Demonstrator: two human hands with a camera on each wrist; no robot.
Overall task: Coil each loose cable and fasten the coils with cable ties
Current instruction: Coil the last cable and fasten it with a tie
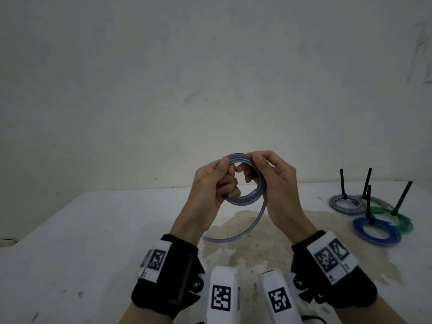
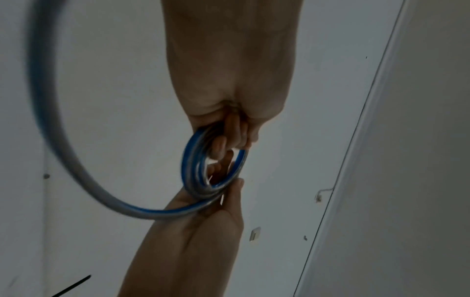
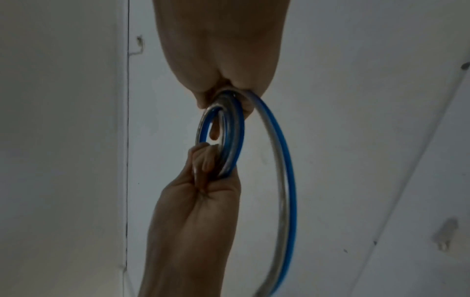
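Observation:
A blue-and-clear cable (image 1: pixel 247 199) is wound into a small coil held up above the white table (image 1: pixel 93 230). My left hand (image 1: pixel 216 181) grips the coil's left side with curled fingers through the ring. My right hand (image 1: pixel 268 181) grips its right side, thumb and fingers pinching the turns. A loose tail (image 1: pixel 236 235) curves down from the coil to the table. In the left wrist view the coil (image 2: pixel 201 170) sits between both hands, and the tail (image 2: pixel 76 160) sweeps wide. In the right wrist view the coil (image 3: pixel 229 136) and the tail (image 3: pixel 287 180) show likewise.
At the right of the table lie several finished coils, a grey one (image 1: pixel 346 204), a green one (image 1: pixel 395 218) and a blue one (image 1: pixel 376 232), each fastened with a black cable tie (image 1: pixel 402 197) sticking up. A brownish stain (image 1: pixel 245 244) marks the table under my hands. A plain wall stands behind.

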